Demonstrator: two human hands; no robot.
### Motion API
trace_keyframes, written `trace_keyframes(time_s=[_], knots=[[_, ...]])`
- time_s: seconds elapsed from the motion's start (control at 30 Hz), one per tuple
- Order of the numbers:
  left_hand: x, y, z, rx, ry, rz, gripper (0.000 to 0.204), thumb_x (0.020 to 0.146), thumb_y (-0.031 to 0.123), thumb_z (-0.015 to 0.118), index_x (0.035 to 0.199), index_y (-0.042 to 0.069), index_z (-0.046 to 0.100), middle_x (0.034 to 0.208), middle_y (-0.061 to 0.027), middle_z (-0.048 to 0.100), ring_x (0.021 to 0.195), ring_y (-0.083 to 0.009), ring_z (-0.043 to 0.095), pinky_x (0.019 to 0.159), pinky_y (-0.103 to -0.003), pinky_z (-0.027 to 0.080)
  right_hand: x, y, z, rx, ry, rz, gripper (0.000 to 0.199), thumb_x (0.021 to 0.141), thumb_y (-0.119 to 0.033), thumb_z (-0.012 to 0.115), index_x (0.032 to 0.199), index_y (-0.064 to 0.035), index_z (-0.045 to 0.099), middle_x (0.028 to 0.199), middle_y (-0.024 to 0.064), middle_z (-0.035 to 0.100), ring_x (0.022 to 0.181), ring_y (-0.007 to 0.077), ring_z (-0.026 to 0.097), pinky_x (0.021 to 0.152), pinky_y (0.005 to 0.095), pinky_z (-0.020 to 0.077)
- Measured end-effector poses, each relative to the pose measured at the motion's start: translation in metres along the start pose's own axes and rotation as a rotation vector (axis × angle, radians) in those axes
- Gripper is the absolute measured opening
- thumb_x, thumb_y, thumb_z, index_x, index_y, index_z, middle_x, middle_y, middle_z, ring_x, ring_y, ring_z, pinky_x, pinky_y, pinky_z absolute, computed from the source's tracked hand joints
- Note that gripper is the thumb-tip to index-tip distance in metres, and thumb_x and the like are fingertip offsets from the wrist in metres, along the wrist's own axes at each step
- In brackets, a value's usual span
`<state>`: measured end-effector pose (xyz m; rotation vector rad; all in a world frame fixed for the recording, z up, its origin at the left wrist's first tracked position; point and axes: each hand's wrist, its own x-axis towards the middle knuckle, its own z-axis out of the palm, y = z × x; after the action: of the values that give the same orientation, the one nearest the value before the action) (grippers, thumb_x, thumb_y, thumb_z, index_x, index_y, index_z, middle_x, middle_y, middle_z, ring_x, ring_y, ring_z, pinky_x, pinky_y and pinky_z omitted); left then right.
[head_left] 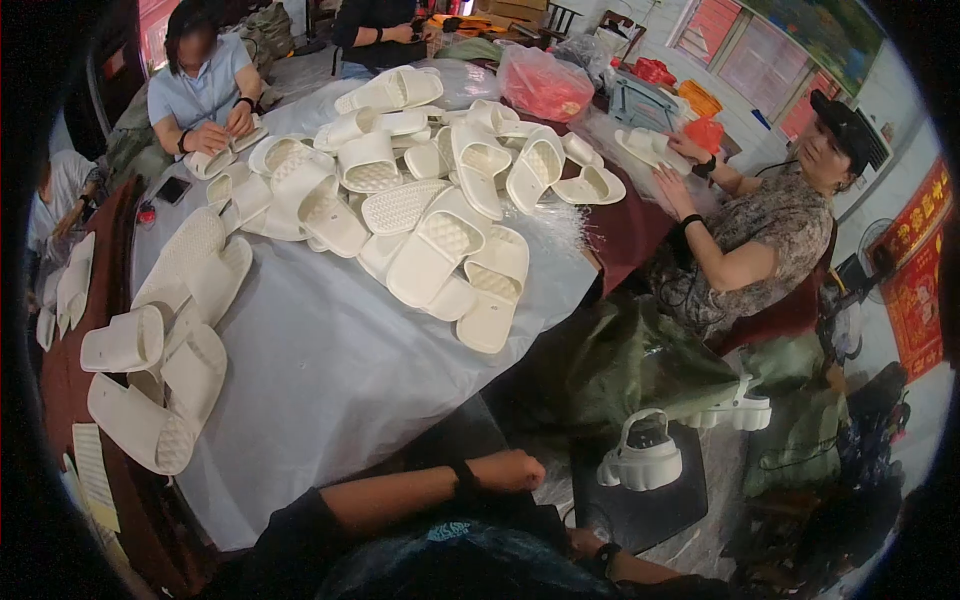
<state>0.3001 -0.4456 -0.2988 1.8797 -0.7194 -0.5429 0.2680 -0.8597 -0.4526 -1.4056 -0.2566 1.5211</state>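
Head view. The person's left hand [512, 470] is hanging closed in a loose fist below the table edge, gripping nothing visible, a dark band circling its wrist. The right hand [583, 541] is lying low at the bottom edge, mostly hidden behind dark clothing; whether it is open or closed cannot be told. Nearest to both hands, a white chunky-soled sandal [641, 455] is standing upright on a dark mat [650, 510] on the floor, just to the right of the left hand and apart from it. A second white sandal [735, 410] is resting farther right beside a heap of olive-green bags [640, 365].

A table covered with a pale plastic sheet [330, 380] is bearing a large pile of white slippers [440, 190], some lying sole-up. More slippers [150, 380] are lying loose along the table's left side. At the far end, a clear red-tinted plastic bag [545, 85] is holding something orange-red; its contents cannot be made out further. Beside it a grey-blue crate [640, 100] is standing, its contents not discernible.

A seated person at the right [760, 230] is handling a slipper on the table. Another person at the upper left [200, 85] is working on a slipper with both hands.
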Motion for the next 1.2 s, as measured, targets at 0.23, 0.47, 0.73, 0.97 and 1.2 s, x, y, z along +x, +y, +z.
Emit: trace_keyframes(time_s=[0.23, 0.47, 0.73, 0.97, 1.2], knots=[[0.021, -0.017, 0.043, 0.106, -0.049, 0.115, 0.015, 0.078, 0.016, 0.061, 0.085, 0.005, 0.069, 0.089, -0.0176, 0.068, 0.085, -0.0387, 0.065, 0.074, -0.048, 0.05, -0.019, -0.005, 0.002, 0.092, 0.119, -0.011, 0.05, 0.098, -0.046, 0.05, 0.129, -0.0069, 0.054, 0.125, 0.008, 0.059, 0.111, 0.0212, 0.058, 0.086, 0.0396, 0.0509], [0.023, -0.002, 0.039, 0.245, -0.195, 0.111, 0.016, 0.079, 0.017, 0.059, 0.083, 0.004, 0.068, 0.089, -0.0187, 0.068, 0.083, -0.0398, 0.065, 0.071, -0.05, 0.051, -0.027, -0.026, -0.009, 0.155, 0.212, -0.003, 0.053, 0.097, -0.048, 0.05, 0.132, -0.0069, 0.052, 0.126, 0.0083, 0.058, 0.112, 0.0219, 0.057, 0.089, 0.0401, 0.0493], [0.024, -0.003, 0.036, 0.127, -0.181, 0.119, 0.014, 0.079, 0.016, 0.059, 0.084, 0.005, 0.065, 0.088, -0.0169, 0.067, 0.088, -0.0382, 0.064, 0.072, -0.049, 0.05, -0.034, -0.048, -0.023, 0.232, 0.314, 0.007, 0.057, 0.097, -0.05, 0.049, 0.134, -0.0068, 0.05, 0.128, 0.0087, 0.057, 0.113, 0.0227, 0.056, 0.092, 0.0406, 0.0474], [0.023, -0.015, 0.046, -0.059, -0.182, 0.229, 0.014, 0.079, 0.014, 0.059, 0.082, 0.001, 0.062, 0.083, -0.0214, 0.064, 0.08, -0.0402, 0.062, 0.069, -0.049, 0.046, 0.028, -0.128, -0.072, 0.198, 0.264, -0.006, 0.06, 0.097, -0.052, 0.049, 0.136, -0.0068, 0.048, 0.13, 0.009, 0.057, 0.115, 0.0234, 0.055, 0.095, 0.0412, 0.0457], [0.01, 0.009, 0.031, 0.016, -0.227, 0.146, 0.021, 0.079, 0.013, 0.056, 0.081, -0.007, 0.06, 0.08, -0.0264, 0.062, 0.071, -0.0397, 0.059, 0.065, -0.046, 0.044, 0.123, -0.221, -0.091, 0.169, 0.18, -0.071, 0.063, 0.097, -0.054, 0.048, 0.139, -0.0067, 0.046, 0.131, 0.0093, 0.056, 0.116, 0.0241, 0.054, 0.097, 0.0417, 0.044]])
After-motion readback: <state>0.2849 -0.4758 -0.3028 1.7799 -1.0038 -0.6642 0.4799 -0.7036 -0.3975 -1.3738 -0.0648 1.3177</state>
